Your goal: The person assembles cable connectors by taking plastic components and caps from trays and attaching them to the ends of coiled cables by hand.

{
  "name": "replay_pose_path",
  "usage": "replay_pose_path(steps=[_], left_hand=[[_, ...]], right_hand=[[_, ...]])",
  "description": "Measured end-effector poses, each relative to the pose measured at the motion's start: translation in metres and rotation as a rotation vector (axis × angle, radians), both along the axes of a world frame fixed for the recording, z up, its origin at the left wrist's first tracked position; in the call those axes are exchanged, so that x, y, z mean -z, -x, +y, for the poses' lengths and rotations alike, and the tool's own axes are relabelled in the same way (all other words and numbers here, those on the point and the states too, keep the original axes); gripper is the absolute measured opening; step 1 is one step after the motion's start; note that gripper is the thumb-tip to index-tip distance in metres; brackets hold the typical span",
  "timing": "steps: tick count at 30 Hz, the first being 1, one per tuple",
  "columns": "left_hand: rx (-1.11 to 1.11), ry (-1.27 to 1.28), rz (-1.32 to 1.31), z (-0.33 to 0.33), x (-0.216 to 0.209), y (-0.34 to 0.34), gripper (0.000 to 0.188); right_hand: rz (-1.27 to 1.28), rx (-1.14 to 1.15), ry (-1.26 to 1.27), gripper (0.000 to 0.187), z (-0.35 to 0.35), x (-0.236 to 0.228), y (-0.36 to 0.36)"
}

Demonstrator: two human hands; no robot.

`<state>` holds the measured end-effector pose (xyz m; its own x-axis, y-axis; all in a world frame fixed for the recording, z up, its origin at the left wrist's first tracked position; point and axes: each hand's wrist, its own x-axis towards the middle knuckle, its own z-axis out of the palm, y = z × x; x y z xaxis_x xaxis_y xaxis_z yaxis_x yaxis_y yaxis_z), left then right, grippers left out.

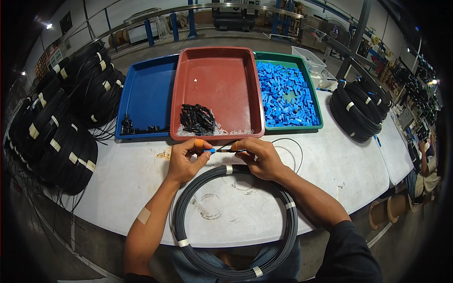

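In front of the red tray, my left hand (188, 162) pinches a small blue connector piece (210, 151) between thumb and fingers. Just to its right, my right hand (262, 161) grips a thin black connector end (224, 151) that lines up with the blue piece. The two parts meet or nearly touch; their exact join is too small to tell. Orange wraps cover a finger on each hand. Below both hands lies a black cable coil (181, 212) bound with pale tape, its near side overhanging the table edge. A loose cable loop (302, 158) curves out beyond my right hand.
A red tray (222, 80) with black and clear small parts overlaps a blue tray (148, 94) on the left. A green tray (319, 120) full of blue pieces stands right. Taped black coils (61, 137) crowd the left; more coils (354, 111) sit right on the white table (344, 165).
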<state>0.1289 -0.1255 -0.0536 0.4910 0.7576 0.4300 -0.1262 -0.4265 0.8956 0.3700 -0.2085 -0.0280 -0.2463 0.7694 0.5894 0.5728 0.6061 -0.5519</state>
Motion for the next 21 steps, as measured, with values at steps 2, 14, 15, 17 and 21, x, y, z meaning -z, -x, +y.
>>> replay_pose_path(steps=[2,14,15,17,21], left_hand=[[-0.010,-0.047,0.022,-0.003,-0.003,-0.001,0.015],[-0.075,-0.414,0.225,-0.017,-0.024,-0.007,0.015],[-0.067,-0.450,0.229,-0.018,-0.025,-0.007,0.016],[-0.054,-0.451,0.284,-0.022,-0.031,-0.006,0.018],[-0.136,-0.511,0.233,-0.030,-0.033,-0.010,0.020]], right_hand=[[0.001,0.001,0.017,0.027,0.000,0.001,0.000],[-0.103,-0.024,-0.123,0.028,0.002,0.003,-0.002],[-0.096,-0.016,-0.123,0.027,0.001,0.004,0.000],[-0.087,-0.002,-0.124,0.026,0.000,0.004,0.000],[-0.088,0.008,-0.167,0.024,0.001,0.005,-0.001]])
